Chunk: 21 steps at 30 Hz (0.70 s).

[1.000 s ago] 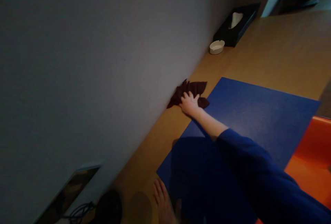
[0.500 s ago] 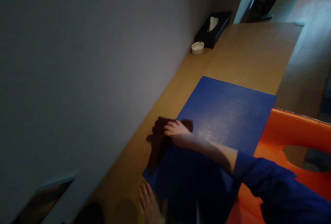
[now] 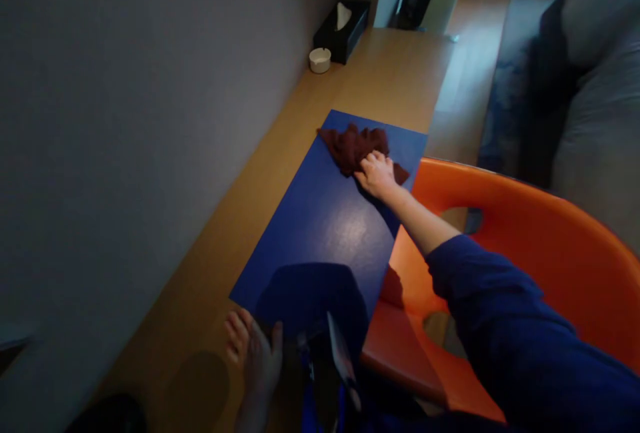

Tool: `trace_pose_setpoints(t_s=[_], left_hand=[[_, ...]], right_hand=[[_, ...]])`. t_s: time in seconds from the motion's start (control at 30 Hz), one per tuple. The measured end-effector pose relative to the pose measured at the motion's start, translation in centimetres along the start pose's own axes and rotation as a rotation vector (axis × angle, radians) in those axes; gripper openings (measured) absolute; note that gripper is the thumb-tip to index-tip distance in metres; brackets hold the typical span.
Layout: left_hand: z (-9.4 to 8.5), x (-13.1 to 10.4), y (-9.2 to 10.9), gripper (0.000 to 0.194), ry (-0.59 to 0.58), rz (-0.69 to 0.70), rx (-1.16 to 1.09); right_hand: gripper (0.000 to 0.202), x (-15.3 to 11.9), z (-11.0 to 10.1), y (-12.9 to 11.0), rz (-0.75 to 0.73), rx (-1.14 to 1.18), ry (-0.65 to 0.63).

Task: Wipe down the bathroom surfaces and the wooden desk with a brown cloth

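A blue mat lies on the wooden table. Near its far end my right hand presses down on a crumpled brown cloth, fingers curled over its near side. The cloth's folds spread to the left of the hand, and one corner sticks out to the right under the wrist. At the mat's near left corner, my left hand rests with thumb and fingers apart and holds nothing. Its fingertips are by the mat's edge.
By the wall stand a white ashtray and a black tissue box. An orange chair is tucked against the table's right side. A blue lanyard with a badge hangs at the bottom. A grey sofa is at far right.
My right hand has carried the brown cloth from the mat's left edge to its far right end. The left hand stays near the mat's corner, its thumb now visible. The view has shifted right.
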<state>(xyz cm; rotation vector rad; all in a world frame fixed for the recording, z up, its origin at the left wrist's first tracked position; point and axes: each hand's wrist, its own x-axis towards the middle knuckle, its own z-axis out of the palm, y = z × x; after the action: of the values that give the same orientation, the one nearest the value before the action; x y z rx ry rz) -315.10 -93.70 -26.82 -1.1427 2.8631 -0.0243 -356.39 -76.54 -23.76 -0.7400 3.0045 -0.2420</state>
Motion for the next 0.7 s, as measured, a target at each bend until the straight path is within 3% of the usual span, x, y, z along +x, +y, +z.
trace_pose_setpoints(t_s=[0.17, 0.27, 0.37, 0.43, 0.5, 0.57, 0.63, 0.7], left_hand=[[-2.0, -1.2, 0.9, 0.079, 0.004, -0.040, -0.060], [-3.1, -2.1, 1.5, 0.083, 0.016, -0.064, -0.117], [-4.1, -2.9, 1.9, 0.088, 0.039, -0.064, -0.173], [-5.1, -3.5, 2.2, 0.089, 0.063, -0.090, -0.195], [-6.4, -3.9, 3.4, 0.088, 0.117, -0.101, -0.206], [-8.2, -4.3, 6.1, 0.086, 0.177, -0.037, -0.233], [-10.0, -4.5, 10.8, 0.084, 0.188, 0.088, -0.289], [-11.1, -4.5, 17.4, 0.081, 0.168, 0.221, -0.352]], right_hand=[[0.033, -18.5, -0.6, -4.7, -0.239, 0.073, -0.112], [0.033, -28.7, 0.1, -7.5, -0.384, 0.184, -0.269], [0.022, -35.5, 0.5, -9.1, -0.467, 0.311, -0.263], [0.018, -37.6, -0.4, -8.7, -0.523, 0.342, -0.272], [0.016, -38.1, -2.6, -6.3, -0.541, 0.348, -0.317], [0.016, -37.4, -5.9, -1.7, -0.489, 0.349, -0.338], [0.021, -36.6, -9.8, 4.8, -0.384, 0.336, -0.301], [0.027, -36.0, -13.4, 12.6, -0.276, 0.276, -0.251]])
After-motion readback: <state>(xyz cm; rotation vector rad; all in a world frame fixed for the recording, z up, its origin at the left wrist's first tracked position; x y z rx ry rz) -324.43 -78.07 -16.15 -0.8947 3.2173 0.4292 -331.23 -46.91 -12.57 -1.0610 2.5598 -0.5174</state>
